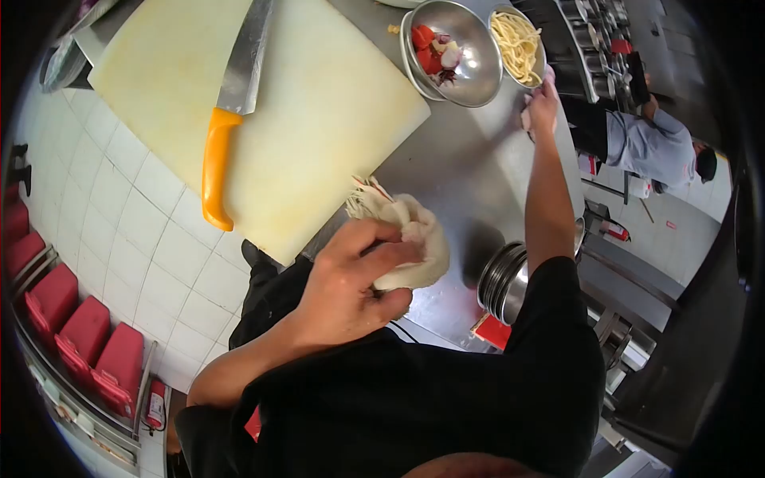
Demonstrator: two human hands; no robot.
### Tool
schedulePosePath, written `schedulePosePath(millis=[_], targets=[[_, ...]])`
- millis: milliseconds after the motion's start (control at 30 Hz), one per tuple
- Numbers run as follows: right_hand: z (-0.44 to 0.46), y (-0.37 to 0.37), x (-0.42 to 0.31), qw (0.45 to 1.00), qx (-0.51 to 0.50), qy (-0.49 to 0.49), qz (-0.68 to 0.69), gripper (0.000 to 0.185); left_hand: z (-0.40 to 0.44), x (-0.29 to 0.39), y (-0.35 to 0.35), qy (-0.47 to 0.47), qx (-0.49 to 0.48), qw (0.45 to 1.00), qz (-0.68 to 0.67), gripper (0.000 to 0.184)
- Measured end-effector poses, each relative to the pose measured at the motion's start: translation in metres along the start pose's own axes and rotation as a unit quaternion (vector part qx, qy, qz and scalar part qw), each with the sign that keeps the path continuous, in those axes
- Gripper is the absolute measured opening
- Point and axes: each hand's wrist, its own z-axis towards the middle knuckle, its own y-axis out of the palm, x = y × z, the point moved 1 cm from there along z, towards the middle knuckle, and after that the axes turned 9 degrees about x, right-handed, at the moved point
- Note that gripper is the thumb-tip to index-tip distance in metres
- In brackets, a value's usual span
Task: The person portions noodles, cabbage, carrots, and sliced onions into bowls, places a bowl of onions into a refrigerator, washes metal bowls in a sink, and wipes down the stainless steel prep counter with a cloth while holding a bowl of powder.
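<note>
My left hand (351, 267) is closed around a bunched off-white cloth (422, 247) with a frayed end, just off the lower corner of a white cutting board (335, 103). My right hand (542, 107) reaches far forward, its fingers at the rim of a metal bowl (544, 57) of pale yellow strips (515, 44) that look like noodles. Beside that bowl is another metal bowl (482, 68), holding red pieces (426, 54) and purple-white pieces. A large knife with an orange handle (217, 171) lies across the board.
Under all this is a steel worktop (470, 171). Stacked round metal pans (506, 279) stand near my right forearm. Across the counter, a person in a grey shirt (649, 147) stands by shelved metal containers (590, 40). Red bins (84, 331) line the tiled floor at left.
</note>
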Motion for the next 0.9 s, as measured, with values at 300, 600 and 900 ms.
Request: schedulePosePath(millis=[300,600,900], targets=[[-0.113,-0.001,-0.098,0.998,0.035,-0.039,-0.032,0.037,-0.014,0.057,-0.079,0.025,-0.019,0.998,-0.047,0.045],[-0.307,0.033,-0.226,0.996,0.005,0.082,0.048,0.051,-0.043,0.077,-0.226,0.064,-0.019,0.996,-0.062,0.041],[-0.525,-0.03,-0.402,0.944,-0.282,0.147,0.089,0.042,-0.044,0.076,-0.3,0.071,0.0,0.993,-0.096,0.036]])
